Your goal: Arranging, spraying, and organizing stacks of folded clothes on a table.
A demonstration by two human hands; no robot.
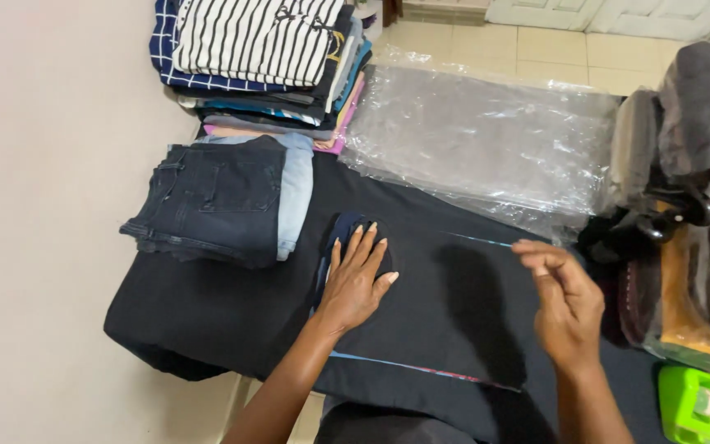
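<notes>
A: What's at the far left?

B: Folded dark jeans [211,201] on the tabletop [166,321], with a stack of folded clothes [265,66] behind them.

A: And the hands?

B: The left hand [355,279] lies flat, fingers spread, pressing the dark garment [437,329] spread mid-tabletop. The right hand [564,300] pinches its upper edge between thumb and fingertips.

A: How will it handle?

B: Soft, light and limp, I'd judge; best taken at edges or corners. A clear plastic sheet [486,140] lies beyond, bagged clothes [692,247] at right.

Folded dark jeans [211,201], stack of folded clothes [277,78], striped top [252,37], clear plastic sheet [486,140], green tape dispenser [692,403]
</notes>
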